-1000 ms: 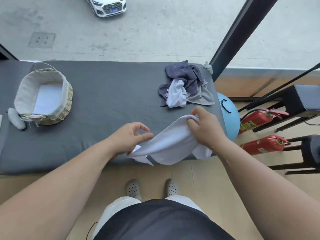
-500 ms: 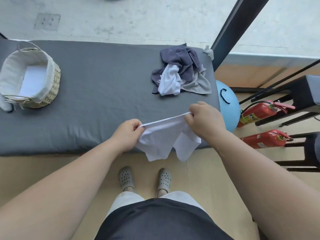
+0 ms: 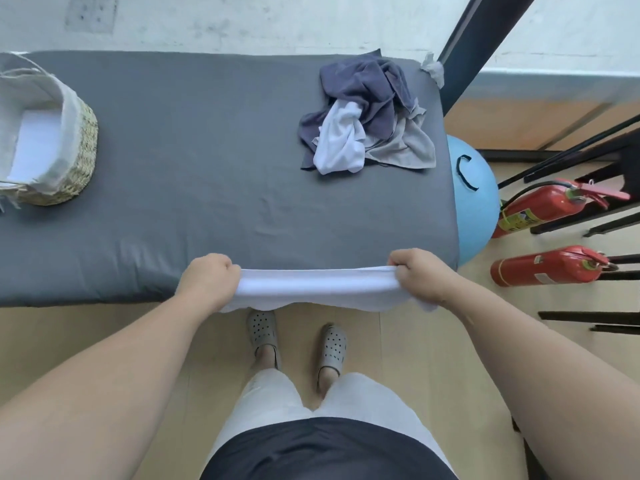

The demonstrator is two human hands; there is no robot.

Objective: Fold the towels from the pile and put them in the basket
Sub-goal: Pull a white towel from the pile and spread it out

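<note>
The person is pulling the white towel [image 3: 318, 289] out wide now. Half a second ago it was hanging bunched between two hands held close together; now the left hand [image 3: 207, 282] and the right hand [image 3: 419, 275] are standing well apart, and the top hem is running taut between them. Each hand is curling into a tight fist around one upper corner of the cloth. The towel is hanging just over the near edge of the grey padded surface [image 3: 207, 161], right of its middle, with its lower part drooping toward the floor.

To me that is looking like the end of the shaking-out: the towel is spread and squared, so laying it flat or making the first fold is probably coming next.

The pile [image 3: 367, 109] is still waiting at the far right corner, dark, grey and white pieces tangled together. The basket [image 3: 81, 133] is sitting at the left edge, and something white and flat [image 3: 36, 143] is already lying inside it.
</note>
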